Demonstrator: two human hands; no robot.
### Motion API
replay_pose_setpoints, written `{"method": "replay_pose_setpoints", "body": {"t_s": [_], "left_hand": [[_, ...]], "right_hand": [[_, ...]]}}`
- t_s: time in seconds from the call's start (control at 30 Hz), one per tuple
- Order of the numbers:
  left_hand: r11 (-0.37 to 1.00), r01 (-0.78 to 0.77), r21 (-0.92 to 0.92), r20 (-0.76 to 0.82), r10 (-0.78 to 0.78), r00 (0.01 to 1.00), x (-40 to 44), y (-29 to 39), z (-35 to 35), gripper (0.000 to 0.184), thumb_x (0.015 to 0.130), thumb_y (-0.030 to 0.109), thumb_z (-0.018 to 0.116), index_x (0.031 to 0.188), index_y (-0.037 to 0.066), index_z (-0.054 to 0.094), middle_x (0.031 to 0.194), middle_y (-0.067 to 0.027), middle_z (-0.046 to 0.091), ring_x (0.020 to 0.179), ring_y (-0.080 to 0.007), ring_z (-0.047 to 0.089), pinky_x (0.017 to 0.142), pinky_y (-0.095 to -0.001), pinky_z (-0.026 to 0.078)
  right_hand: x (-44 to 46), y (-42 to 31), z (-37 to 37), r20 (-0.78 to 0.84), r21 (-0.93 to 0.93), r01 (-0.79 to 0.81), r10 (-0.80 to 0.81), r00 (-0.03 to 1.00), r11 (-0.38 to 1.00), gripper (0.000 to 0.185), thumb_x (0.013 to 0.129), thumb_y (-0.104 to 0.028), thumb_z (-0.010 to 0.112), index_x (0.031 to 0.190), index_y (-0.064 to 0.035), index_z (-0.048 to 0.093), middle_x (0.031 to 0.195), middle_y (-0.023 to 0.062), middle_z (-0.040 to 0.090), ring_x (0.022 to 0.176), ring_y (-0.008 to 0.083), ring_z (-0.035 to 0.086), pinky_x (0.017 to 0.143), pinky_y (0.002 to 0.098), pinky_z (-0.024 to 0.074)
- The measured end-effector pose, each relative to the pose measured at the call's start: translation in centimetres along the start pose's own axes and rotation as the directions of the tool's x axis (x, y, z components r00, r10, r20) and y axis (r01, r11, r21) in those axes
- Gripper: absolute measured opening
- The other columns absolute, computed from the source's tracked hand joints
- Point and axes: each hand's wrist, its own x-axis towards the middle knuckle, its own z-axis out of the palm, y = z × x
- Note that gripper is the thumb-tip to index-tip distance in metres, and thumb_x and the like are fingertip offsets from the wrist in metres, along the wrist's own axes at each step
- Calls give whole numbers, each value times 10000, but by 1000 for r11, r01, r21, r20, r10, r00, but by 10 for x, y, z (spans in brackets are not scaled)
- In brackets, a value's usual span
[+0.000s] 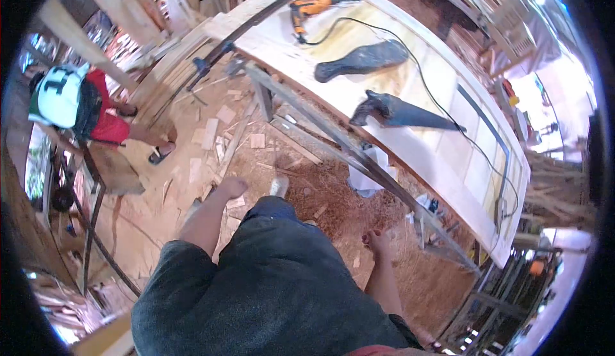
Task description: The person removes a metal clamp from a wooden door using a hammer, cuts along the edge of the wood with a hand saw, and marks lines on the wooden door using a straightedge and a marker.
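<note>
My left hand [234, 187] hangs low beside my dark shorts, over the littered floor. Its fingers are hidden from this angle, and I cannot see anything in it. My right hand [378, 240] hangs on the other side, fingers loosely bent and a little apart, with nothing visible in it. Neither hand touches the large wooden panel [419, 154] on the bench ahead. On that panel lie an orange power drill [311, 6] with a black cord [419, 67], a long dark object [362, 60] and a handsaw [410, 114].
A bar clamp [211, 58] grips the panel's near left corner. A metal square [483, 122] lies toward its right end. The bench frame [346, 141] stands before me. Wood offcuts [210, 133] litter the floor. At left sits another person [106, 106] in red shorts, near leaning boards [83, 39].
</note>
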Motion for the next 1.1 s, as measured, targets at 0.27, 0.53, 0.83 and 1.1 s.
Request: {"method": "replay_pose_setpoints", "body": {"t_s": [0.27, 0.53, 0.83, 1.1], "left_hand": [[938, -12, -347, -811, -294, 505, -5, 4, -224, 431, 865, 335, 714, 1168, 31, 667, 1010, -253, 704, 1007, -425, 680, 907, -506, 534], [961, 135, -241, -364, -219, 905, 119, -103, -371, 530, 862, 422, 674, 1254, 66, 686, 1135, -264, 718, 1052, -415, 700, 944, -509, 548], [867, -177, -466, -360, -3, 933, 157, -139, -365, 433, 940, 330, 664, 1255, 35, 633, 1160, -264, 698, 1115, -431, 667, 967, -480, 545], [940, -36, -340, -113, -3, 994, 178, -147, -350, 534, 978, 316, 602, 1429, 58, 474, 1238, -285, 669, 1177, -413, 651, 1023, -465, 519]], "right_hand": [[34, -88, 65, 329, -587, 387, -227, 917, 711, 380, 1030, -351, 576, 936, -6, 704, 813, 158, 747, 728, 289, 715, 670, 445, 550], [-5, -372, 369, 639, -601, 748, -392, 662, 282, 458, 1053, -467, 523, 1286, -102, 673, 1172, 256, 705, 1139, 451, 654, 945, 518, 507], [22, -478, 631, 772, -88, 833, -491, 404, 547, 446, 1054, -361, 594, 1349, -28, 569, 1175, 229, 698, 1087, 373, 684, 971, 444, 513], [55, -459, 656, 782, -346, 921, -488, 388, 177, 280, 955, -197, 610, 1171, -21, 637, 1149, 247, 695, 1044, 437, 678, 889, 485, 542]]}}
